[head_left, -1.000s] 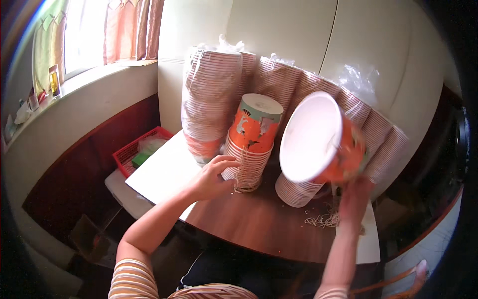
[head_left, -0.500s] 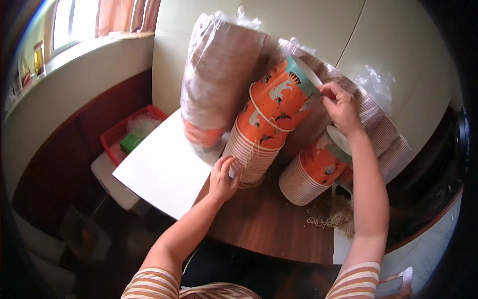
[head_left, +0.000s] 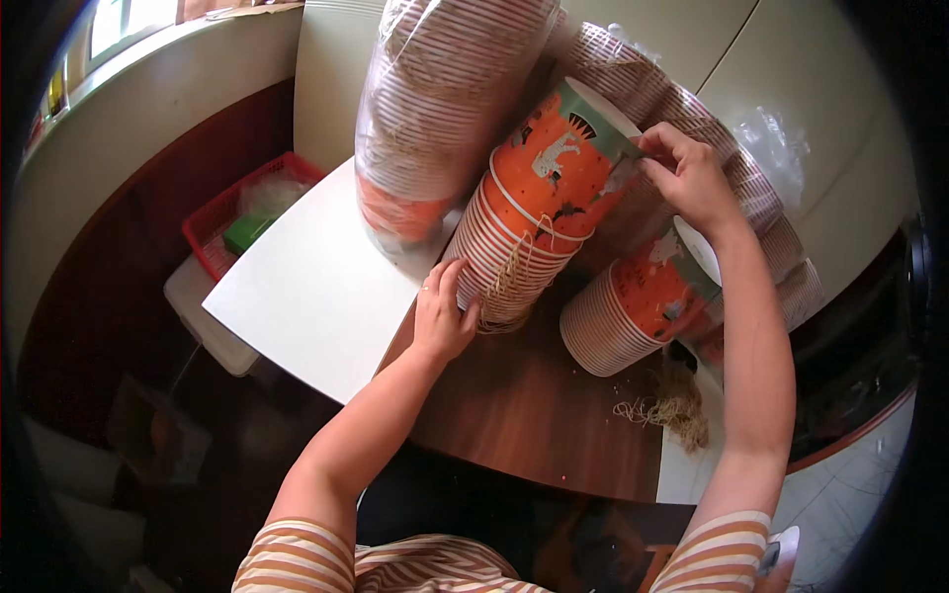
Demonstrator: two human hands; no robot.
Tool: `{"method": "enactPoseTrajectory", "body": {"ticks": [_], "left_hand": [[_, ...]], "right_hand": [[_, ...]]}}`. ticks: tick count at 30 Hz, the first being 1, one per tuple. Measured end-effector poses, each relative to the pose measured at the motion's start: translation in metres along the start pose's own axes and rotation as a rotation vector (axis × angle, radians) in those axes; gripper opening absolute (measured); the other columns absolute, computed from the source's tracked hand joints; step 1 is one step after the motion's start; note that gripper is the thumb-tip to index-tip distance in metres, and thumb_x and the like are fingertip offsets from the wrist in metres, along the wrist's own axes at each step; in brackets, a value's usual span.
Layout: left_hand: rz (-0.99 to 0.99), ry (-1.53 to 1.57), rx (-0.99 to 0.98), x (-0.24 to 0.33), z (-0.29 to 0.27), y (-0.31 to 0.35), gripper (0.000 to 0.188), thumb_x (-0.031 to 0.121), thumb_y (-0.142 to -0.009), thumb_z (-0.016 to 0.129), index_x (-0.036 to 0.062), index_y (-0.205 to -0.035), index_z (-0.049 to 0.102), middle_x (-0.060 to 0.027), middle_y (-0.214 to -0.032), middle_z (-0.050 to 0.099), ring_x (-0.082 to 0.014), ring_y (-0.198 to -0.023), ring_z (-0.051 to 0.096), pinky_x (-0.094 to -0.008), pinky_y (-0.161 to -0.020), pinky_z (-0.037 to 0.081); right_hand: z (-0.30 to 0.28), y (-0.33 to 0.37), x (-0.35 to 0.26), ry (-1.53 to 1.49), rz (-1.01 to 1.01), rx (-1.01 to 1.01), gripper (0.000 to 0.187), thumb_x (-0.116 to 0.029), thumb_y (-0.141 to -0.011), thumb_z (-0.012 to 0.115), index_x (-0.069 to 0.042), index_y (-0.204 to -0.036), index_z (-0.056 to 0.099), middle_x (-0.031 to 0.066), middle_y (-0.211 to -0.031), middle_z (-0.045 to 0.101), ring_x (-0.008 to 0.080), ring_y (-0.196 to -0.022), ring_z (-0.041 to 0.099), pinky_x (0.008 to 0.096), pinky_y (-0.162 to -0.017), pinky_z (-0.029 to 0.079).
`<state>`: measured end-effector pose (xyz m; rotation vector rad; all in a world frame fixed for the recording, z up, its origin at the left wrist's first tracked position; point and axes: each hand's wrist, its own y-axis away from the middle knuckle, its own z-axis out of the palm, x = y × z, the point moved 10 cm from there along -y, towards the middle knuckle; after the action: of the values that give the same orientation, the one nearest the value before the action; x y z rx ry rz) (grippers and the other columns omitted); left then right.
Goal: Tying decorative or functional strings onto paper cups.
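A tall stack of upside-down orange paper buckets (head_left: 509, 252) with printed figures and green bases leans on the brown table. Its topmost bucket (head_left: 568, 148) shows most of its orange side. My right hand (head_left: 692, 178) pinches the green base edge of that bucket, thumb and fingers closed on it. Lower down, my left hand (head_left: 445, 311) rests against the left side of the stack, its fingers apart and slightly curved. Thin straw-coloured twine (head_left: 509, 282) hangs from between the rims. Right of it stands a shorter upside-down bucket stack (head_left: 633, 316), partly behind my right forearm.
Plastic-wrapped bucket stacks (head_left: 450, 109) stand behind, with more wrapped stacks (head_left: 682, 109) along the right. A bundle of twine (head_left: 682, 410) lies at the table's right. On the left are a white board (head_left: 297, 287) and a red basket (head_left: 208, 227) holding something green.
The topmost bucket has slid further down over the stack, narrowing the orange band beneath its rim, with my right hand still on its base. The whole view has shifted slightly.
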<state>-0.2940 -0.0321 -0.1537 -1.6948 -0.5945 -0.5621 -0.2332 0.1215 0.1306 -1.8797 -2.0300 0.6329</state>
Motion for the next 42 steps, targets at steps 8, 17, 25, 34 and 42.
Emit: {"method": "enactPoseTrajectory", "body": {"ticks": [8, 17, 25, 34, 42], "left_hand": [[-0.021, -0.017, -0.022, -0.004, 0.003, 0.002, 0.057, 0.006, -0.070, 0.064, 0.0032, -0.123, 0.042, -0.0182, -0.118, 0.048, -0.0366, -0.108, 0.048, -0.0421, -0.090, 0.040], [-0.006, -0.030, -0.028, -0.001, 0.004, 0.002, 0.058, 0.007, -0.069, 0.064, 0.0032, -0.123, 0.041, -0.0190, -0.118, 0.048, -0.0375, -0.107, 0.048, -0.0426, -0.089, 0.040], [-0.028, -0.015, -0.041, -0.003, 0.004, 0.001, 0.059, 0.007, -0.069, 0.065, 0.0037, -0.123, 0.041, -0.0187, -0.118, 0.048, -0.0374, -0.108, 0.048, -0.0425, -0.090, 0.041], [-0.038, -0.005, -0.047, -0.004, 0.005, 0.002, 0.060, 0.006, -0.068, 0.066, 0.0041, -0.123, 0.041, -0.0186, -0.119, 0.048, -0.0374, -0.108, 0.048, -0.0424, -0.091, 0.041], [-0.016, -0.035, -0.053, -0.004, 0.010, 0.004, 0.061, 0.004, -0.069, 0.065, 0.0037, -0.125, 0.040, -0.0185, -0.118, 0.048, -0.0334, -0.101, 0.051, -0.0401, -0.089, 0.043]], "right_hand": [[0.014, -0.002, -0.012, 0.101, -0.017, 0.008, 0.023, -0.016, -0.078, 0.067, 0.001, -0.090, 0.059, 0.0109, -0.075, 0.064, 0.0180, -0.070, 0.061, 0.0298, -0.066, 0.047], [0.005, -0.008, -0.012, 0.064, 0.022, -0.011, 0.018, -0.015, -0.081, 0.064, 0.001, -0.087, 0.059, 0.0097, -0.073, 0.063, 0.0146, -0.068, 0.057, 0.0288, -0.065, 0.045], [0.019, -0.007, -0.006, 0.076, 0.087, -0.058, 0.018, -0.015, -0.081, 0.064, 0.001, -0.087, 0.060, 0.0087, -0.073, 0.063, 0.0136, -0.066, 0.057, 0.0286, -0.064, 0.045], [0.022, -0.001, -0.006, 0.028, 0.045, -0.011, 0.019, -0.019, -0.080, 0.064, -0.002, -0.088, 0.060, 0.0150, -0.076, 0.064, 0.0287, -0.069, 0.061, 0.0347, -0.063, 0.046], [0.022, 0.010, 0.002, 0.022, 0.032, 0.053, 0.019, -0.018, -0.080, 0.064, -0.001, -0.088, 0.059, 0.0165, -0.082, 0.064, 0.0325, -0.077, 0.062, 0.0383, -0.068, 0.047]]}}
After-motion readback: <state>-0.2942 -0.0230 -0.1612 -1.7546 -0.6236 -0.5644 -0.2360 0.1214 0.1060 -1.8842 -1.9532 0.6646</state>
